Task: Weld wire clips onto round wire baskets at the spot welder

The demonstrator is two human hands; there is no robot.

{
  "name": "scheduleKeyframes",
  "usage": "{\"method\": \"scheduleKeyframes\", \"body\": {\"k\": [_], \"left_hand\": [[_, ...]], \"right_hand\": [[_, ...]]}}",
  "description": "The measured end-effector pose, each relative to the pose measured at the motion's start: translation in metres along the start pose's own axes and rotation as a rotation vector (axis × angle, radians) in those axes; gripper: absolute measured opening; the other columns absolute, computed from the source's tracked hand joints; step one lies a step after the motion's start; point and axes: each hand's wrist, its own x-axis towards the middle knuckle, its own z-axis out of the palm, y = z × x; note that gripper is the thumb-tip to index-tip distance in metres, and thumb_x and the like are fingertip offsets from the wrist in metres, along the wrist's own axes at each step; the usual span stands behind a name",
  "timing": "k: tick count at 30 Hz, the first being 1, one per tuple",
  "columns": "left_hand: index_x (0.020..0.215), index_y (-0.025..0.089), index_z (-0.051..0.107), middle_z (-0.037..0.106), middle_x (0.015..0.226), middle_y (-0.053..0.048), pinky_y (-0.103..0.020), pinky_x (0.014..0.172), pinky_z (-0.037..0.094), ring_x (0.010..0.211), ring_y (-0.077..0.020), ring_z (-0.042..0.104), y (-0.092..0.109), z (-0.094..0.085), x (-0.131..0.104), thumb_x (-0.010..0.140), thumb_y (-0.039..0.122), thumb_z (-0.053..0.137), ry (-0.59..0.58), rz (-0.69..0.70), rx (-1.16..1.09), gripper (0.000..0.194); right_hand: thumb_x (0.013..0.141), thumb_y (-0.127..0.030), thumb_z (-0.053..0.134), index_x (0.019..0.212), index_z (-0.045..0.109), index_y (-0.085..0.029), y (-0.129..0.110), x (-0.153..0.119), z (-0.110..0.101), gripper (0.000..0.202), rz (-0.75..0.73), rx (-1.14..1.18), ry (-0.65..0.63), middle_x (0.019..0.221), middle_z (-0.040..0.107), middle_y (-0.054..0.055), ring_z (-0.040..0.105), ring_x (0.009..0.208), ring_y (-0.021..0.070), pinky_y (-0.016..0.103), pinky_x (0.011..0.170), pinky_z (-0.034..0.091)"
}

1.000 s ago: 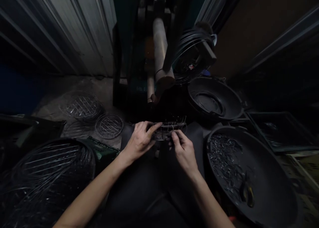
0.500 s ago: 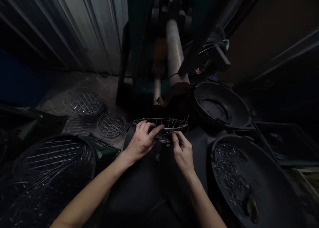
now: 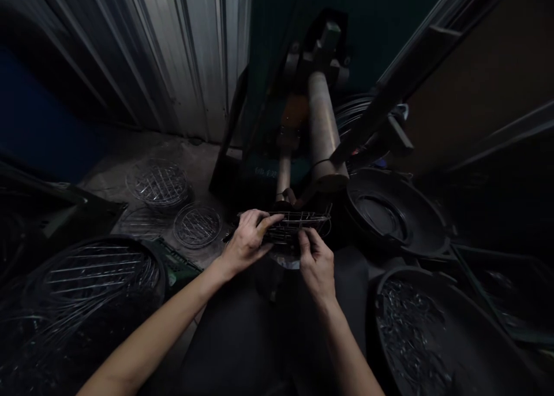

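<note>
In the middle of the head view is a round wire rack (image 3: 298,218), made of thin metal rods and seen at a low angle. My left hand (image 3: 249,240) grips its left side, thumb stretched along the wires and fingers curled behind. At the front right, my right hand (image 3: 317,257) pinches the wires between thumb and fingers; the fingertips are partly hidden. Just beyond the rack stand the lower metal arm (image 3: 283,179) and the thick upper cylinder (image 3: 324,127) of a green machine. The underside of the rack is too dark to make out.
Round wire racks (image 3: 160,182) are stacked on the floor at left, near another wire rack (image 3: 198,225). A tub of wire grids (image 3: 93,269) stands at lower left. On the right are a black pan of small metal pieces (image 3: 411,332) and a second pan holding rings (image 3: 376,214).
The head view has shifted, so the machine and pans appear lower and farther right. The rack between my hands has tilted and looks more edge-on. Both hands keep hold.
</note>
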Motion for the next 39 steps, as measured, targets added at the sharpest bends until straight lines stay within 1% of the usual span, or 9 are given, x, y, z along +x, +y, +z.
{"method": "scheduleKeyframes", "body": {"k": [12,20,25,30,32,34,37,38,39], "left_hand": [[0.132,0.024,0.038,0.049,0.109,-0.006,-0.040,0.093,0.043,0.106,-0.0228,0.049,-0.016,0.000,0.013,0.074,0.013,0.063,0.051,-0.001,-0.034,0.064],[0.130,0.022,0.039,0.049,0.105,-0.007,-0.043,0.094,0.043,0.102,-0.0229,0.049,-0.026,0.004,0.018,0.074,0.013,0.064,0.094,0.070,0.056,0.063],[0.133,0.026,0.036,0.048,0.107,-0.006,-0.047,0.098,0.040,0.103,-0.0225,0.050,-0.031,0.005,0.016,0.075,0.014,0.063,0.086,0.086,0.088,0.065],[0.131,0.025,0.040,0.048,0.107,-0.006,-0.042,0.094,0.043,0.104,-0.0225,0.050,-0.030,0.003,0.019,0.074,0.014,0.064,0.058,0.047,0.039,0.063],[0.130,0.025,0.041,0.048,0.107,-0.005,-0.041,0.092,0.044,0.102,-0.0218,0.050,-0.026,-0.001,0.019,0.074,0.013,0.064,0.047,0.013,0.018,0.062],[0.130,0.025,0.041,0.048,0.106,-0.005,-0.040,0.091,0.044,0.101,-0.0214,0.050,-0.017,-0.006,0.015,0.072,0.012,0.065,0.022,-0.019,-0.001,0.064],[0.131,0.024,0.041,0.048,0.106,-0.005,-0.038,0.090,0.044,0.101,-0.0209,0.050,0.004,-0.010,0.004,0.071,0.012,0.066,-0.073,-0.068,-0.046,0.066],[0.131,0.023,0.041,0.048,0.106,-0.005,-0.037,0.089,0.045,0.100,-0.0208,0.051,0.012,-0.010,0.002,0.071,0.013,0.066,-0.127,-0.091,-0.061,0.066],[0.132,0.022,0.041,0.048,0.106,-0.006,-0.037,0.088,0.045,0.099,-0.0209,0.052,0.021,-0.008,0.000,0.071,0.014,0.067,-0.190,-0.111,-0.074,0.067]], "right_hand": [[0.091,-0.043,0.042,0.084,0.059,-0.017,0.001,0.022,0.007,0.031,-0.066,-0.020,-0.006,0.071,0.057,-0.001,0.050,0.064,0.0119,0.022,0.063,0.039],[0.090,-0.045,0.042,0.084,0.058,-0.018,0.007,0.027,0.011,0.032,-0.073,-0.002,0.002,0.068,0.055,-0.001,0.049,0.061,0.0122,0.023,0.059,0.039],[0.090,-0.044,0.042,0.084,0.058,-0.018,0.010,0.026,0.015,0.031,-0.080,0.000,0.030,0.070,0.057,0.000,0.051,0.063,0.0124,0.023,0.062,0.041],[0.090,-0.041,0.042,0.090,0.063,-0.018,-0.003,0.023,0.017,0.031,-0.069,0.007,0.023,0.080,0.064,0.002,0.057,0.071,0.0143,0.026,0.070,0.045],[0.088,-0.041,0.045,0.103,0.064,-0.019,-0.006,0.010,0.000,0.032,-0.064,0.013,0.038,0.096,0.067,0.005,0.060,0.082,0.0165,0.029,0.077,0.047],[0.086,-0.042,0.048,0.113,0.062,-0.020,0.004,-0.013,-0.035,0.037,0.002,-0.035,0.114,0.106,0.066,0.006,0.062,0.088,0.0184,0.031,0.080,0.048],[0.083,-0.046,0.049,0.107,0.065,-0.018,0.057,-0.056,-0.110,0.040,0.274,-0.331,0.299,0.104,0.067,0.010,0.062,0.093,0.0240,0.034,0.081,0.048],[0.082,-0.045,0.049,0.106,0.065,-0.015,0.082,-0.069,-0.135,0.042,0.434,-0.502,0.296,0.102,0.068,0.013,0.063,0.093,0.0271,0.036,0.080,0.049],[0.082,-0.043,0.049,0.109,0.064,-0.011,0.109,-0.081,-0.157,0.044,0.608,-0.697,0.216,0.099,0.068,0.017,0.064,0.091,0.0304,0.038,0.079,0.049]]}}
